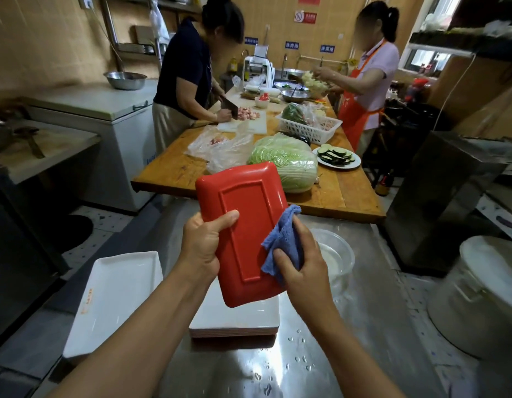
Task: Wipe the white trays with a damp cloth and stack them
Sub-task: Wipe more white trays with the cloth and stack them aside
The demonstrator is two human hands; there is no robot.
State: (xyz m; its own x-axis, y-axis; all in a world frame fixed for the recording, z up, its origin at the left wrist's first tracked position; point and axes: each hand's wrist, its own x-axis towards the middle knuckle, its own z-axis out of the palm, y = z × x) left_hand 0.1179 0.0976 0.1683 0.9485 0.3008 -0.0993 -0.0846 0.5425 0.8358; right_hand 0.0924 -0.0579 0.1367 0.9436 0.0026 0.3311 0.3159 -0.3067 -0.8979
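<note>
My left hand [203, 242] grips the left edge of a tray [243, 219] held upright above the steel counter, its red underside facing me. My right hand [302, 264] holds a blue cloth [283, 239] bunched against the tray's right edge. Below the lifted tray lies a stack of several white trays [234, 320] with reddish rims. A single white tray [114, 300] sits at the counter's left edge, face up.
A clear bowl of water [335, 254] stands just right of my right hand. A large white lidded pot [484, 294] sits at the right. Water drops dot the steel counter [277, 366]. Beyond, two people work at a wooden table [329, 196] with cabbage and vegetables.
</note>
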